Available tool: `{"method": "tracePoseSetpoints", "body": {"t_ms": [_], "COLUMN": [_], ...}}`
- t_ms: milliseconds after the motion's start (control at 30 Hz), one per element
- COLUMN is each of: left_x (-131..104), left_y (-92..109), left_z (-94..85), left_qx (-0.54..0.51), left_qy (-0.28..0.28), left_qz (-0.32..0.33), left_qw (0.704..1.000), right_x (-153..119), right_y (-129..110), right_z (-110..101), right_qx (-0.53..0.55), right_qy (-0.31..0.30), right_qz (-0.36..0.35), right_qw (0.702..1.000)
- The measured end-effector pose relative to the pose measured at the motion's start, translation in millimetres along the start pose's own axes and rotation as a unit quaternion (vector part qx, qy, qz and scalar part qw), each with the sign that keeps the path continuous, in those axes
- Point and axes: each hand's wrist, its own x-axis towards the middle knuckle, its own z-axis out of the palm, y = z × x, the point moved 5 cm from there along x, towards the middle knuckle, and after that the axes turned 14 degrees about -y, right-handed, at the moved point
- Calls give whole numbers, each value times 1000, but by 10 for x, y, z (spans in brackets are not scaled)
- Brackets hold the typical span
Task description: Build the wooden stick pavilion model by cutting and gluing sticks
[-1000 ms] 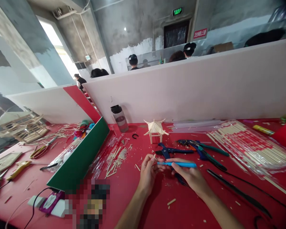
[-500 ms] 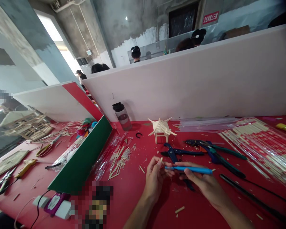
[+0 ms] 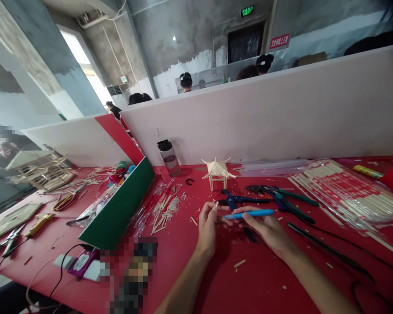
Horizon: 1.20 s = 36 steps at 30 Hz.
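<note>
Fingers of my left hand (image 3: 207,230) pinch a small pale piece of wooden stick (image 3: 217,203). My right hand (image 3: 271,232) grips a blue pen-shaped tool (image 3: 261,213), its front end pointing left toward the left fingers; I cannot make out its tip. Just behind the hands lies a dark blue hand cutter (image 3: 249,199), partly hidden by them. A small pavilion model (image 3: 218,170) made of thin sticks stands upright beyond it. Pliers with dark green handles (image 3: 299,208) lie to the right.
Packs of wooden sticks (image 3: 340,192) lie at right, near a black rod-like tool (image 3: 327,248) with a cord. Stick offcuts (image 3: 165,218) are scattered left of my hands. A green board (image 3: 124,205), a bottle (image 3: 169,161) and a white partition (image 3: 265,113) stand around.
The camera view has tilted up and turned slightly right. Both hands keep their grips; the blue tool's front end still points at the left fingers.
</note>
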Motion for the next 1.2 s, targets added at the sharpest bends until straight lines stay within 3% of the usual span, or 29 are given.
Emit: {"method": "tracePoseSetpoints", "body": {"t_ms": [133,267,300,467,933,1200], "left_x": [34,32,27,-18,-83,-26], "left_y": [56,20,12,51,20,-31], "left_z": [-194,-246,-235,-182,-208,-94], "left_qx": [39,-25,-40,-76,-2,1], "left_qy": [115,157,154,136,134,83], "left_qz": [67,83,81,72,39,4], "left_qw": [990,984,984,985,990,997], "right_x": [9,13,20,61,85,67], "right_y": [-69,-24,7,71,139,17], "right_z": [120,355,422,559,594,585], "right_qx": [-31,-65,-54,-4,59,-13], "right_qy": [-32,-85,-106,-96,-97,-110], "right_qz": [-17,-21,-15,-15,22,-13], "right_qw": [999,994,993,995,993,994]}}
